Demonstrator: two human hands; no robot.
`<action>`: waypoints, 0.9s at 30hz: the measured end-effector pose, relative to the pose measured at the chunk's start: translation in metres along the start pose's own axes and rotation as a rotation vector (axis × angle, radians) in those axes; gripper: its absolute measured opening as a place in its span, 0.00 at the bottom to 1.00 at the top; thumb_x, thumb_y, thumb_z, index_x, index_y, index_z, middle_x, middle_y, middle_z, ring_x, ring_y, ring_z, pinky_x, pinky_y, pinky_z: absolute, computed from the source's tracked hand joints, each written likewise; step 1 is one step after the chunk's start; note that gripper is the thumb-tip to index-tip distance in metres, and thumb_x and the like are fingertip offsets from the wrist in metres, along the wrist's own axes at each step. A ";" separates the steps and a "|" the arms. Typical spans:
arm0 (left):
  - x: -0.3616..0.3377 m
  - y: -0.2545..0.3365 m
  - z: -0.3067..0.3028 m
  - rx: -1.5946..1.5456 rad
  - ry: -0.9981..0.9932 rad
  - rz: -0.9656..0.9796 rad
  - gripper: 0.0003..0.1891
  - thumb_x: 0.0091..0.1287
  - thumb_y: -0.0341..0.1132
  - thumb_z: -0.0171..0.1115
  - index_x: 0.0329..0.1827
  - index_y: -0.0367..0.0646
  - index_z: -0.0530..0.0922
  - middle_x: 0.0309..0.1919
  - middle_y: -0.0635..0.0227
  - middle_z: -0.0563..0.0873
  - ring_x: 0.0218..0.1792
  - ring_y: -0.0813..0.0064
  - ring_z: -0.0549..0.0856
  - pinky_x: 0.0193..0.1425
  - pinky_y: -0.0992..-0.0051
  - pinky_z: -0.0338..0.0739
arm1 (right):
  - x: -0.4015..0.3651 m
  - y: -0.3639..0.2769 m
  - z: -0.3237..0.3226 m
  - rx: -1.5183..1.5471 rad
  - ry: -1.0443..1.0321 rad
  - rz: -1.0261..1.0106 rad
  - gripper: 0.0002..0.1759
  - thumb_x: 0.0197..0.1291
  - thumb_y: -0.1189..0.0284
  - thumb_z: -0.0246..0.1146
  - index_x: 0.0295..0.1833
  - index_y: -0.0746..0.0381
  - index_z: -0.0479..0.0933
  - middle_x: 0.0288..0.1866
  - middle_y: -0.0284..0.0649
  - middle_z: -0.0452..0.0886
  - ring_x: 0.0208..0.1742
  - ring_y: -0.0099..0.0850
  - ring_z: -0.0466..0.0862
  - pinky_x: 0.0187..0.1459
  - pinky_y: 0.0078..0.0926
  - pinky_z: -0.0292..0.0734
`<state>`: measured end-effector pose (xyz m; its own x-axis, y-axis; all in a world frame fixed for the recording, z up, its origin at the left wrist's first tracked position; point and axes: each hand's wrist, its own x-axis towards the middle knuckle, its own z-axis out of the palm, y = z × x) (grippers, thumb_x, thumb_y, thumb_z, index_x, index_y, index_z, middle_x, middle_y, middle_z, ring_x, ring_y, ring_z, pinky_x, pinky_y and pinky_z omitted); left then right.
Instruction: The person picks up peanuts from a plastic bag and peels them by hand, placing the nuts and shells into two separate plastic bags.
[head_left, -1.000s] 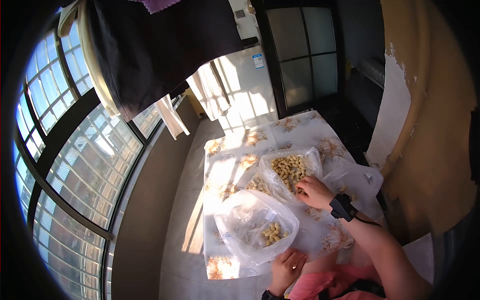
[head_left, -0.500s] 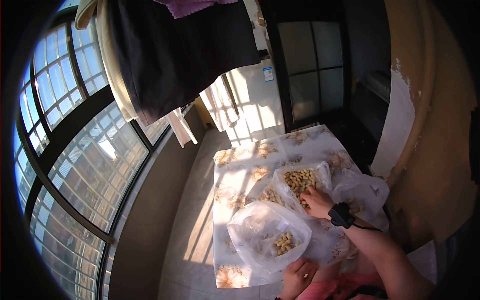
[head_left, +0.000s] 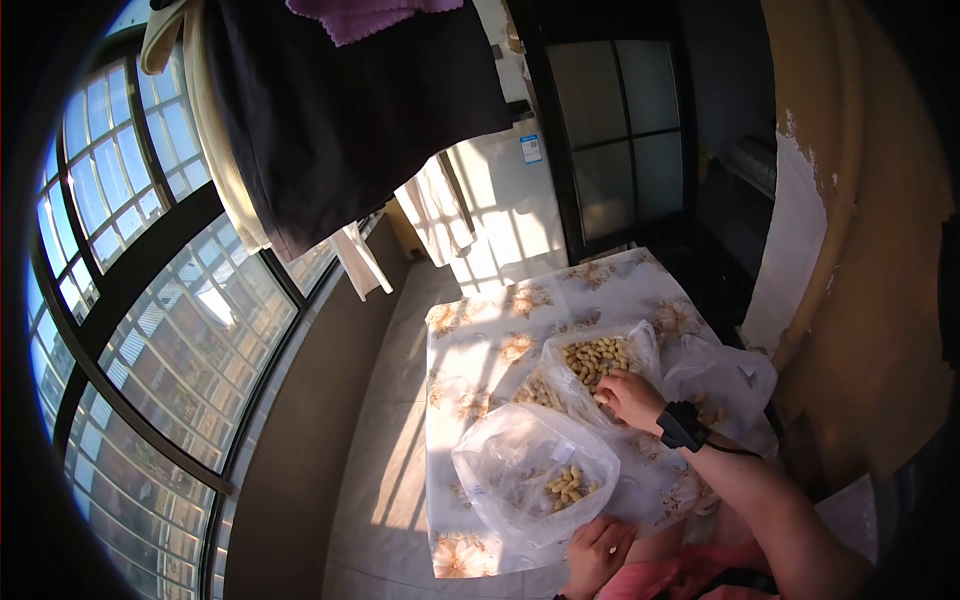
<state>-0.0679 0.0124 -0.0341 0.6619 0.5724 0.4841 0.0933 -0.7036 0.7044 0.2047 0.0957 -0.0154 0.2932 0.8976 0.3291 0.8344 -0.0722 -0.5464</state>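
Note:
My right hand point(head_left: 632, 399), with a black band point(head_left: 683, 427) on its wrist, reaches into the far clear plastic bag point(head_left: 645, 345). Its fingers are pinched at the peanuts point(head_left: 596, 358) there, and the fingertips are partly hidden. At the table's near edge my left hand point(head_left: 598, 550) is curled closed beside the near plastic bag point(head_left: 490, 450). A small pale spot shows at its fingertips, too small to name. This nearer bag lies spread open with a small heap of peanuts point(head_left: 569, 487) inside.
A flowered cloth covers the table point(head_left: 470, 350). To the right lies another clear bag point(head_left: 735, 375) with a few peanuts. Dark clothing point(head_left: 350, 120) hangs overhead, with a barred window point(head_left: 190, 340) on the left. A frosted-glass door point(head_left: 625, 140) stands behind.
The view has shifted slightly. My right hand stays at the peanuts in the far bag, its fingers drawn a little closer together. My left hand keeps its place.

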 end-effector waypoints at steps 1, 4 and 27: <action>0.000 0.000 0.001 0.002 0.001 0.002 0.05 0.60 0.30 0.70 0.36 0.41 0.83 0.39 0.60 0.84 0.37 0.55 0.83 0.40 0.61 0.78 | 0.000 -0.002 -0.003 0.000 0.002 -0.002 0.08 0.62 0.71 0.65 0.44 0.62 0.80 0.42 0.43 0.80 0.45 0.45 0.82 0.47 0.40 0.78; 0.001 -0.001 0.001 0.029 0.033 0.042 0.05 0.60 0.30 0.70 0.35 0.41 0.82 0.38 0.60 0.84 0.35 0.55 0.83 0.39 0.61 0.77 | 0.001 -0.007 -0.008 0.035 -0.030 0.011 0.08 0.61 0.72 0.64 0.44 0.62 0.80 0.41 0.44 0.80 0.44 0.46 0.82 0.46 0.40 0.78; 0.002 0.029 0.051 -0.760 -0.218 -0.441 0.19 0.81 0.46 0.47 0.56 0.37 0.75 0.34 0.66 0.82 0.31 0.78 0.80 0.38 0.76 0.76 | -0.133 -0.076 -0.076 0.251 -0.082 -0.117 0.07 0.65 0.75 0.63 0.47 0.62 0.79 0.41 0.39 0.80 0.42 0.41 0.84 0.41 0.36 0.79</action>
<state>-0.0264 -0.0285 -0.0392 0.8158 0.5772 0.0347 -0.0932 0.0721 0.9930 0.1376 -0.0513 0.0405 0.1543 0.9265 0.3431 0.7155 0.1347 -0.6855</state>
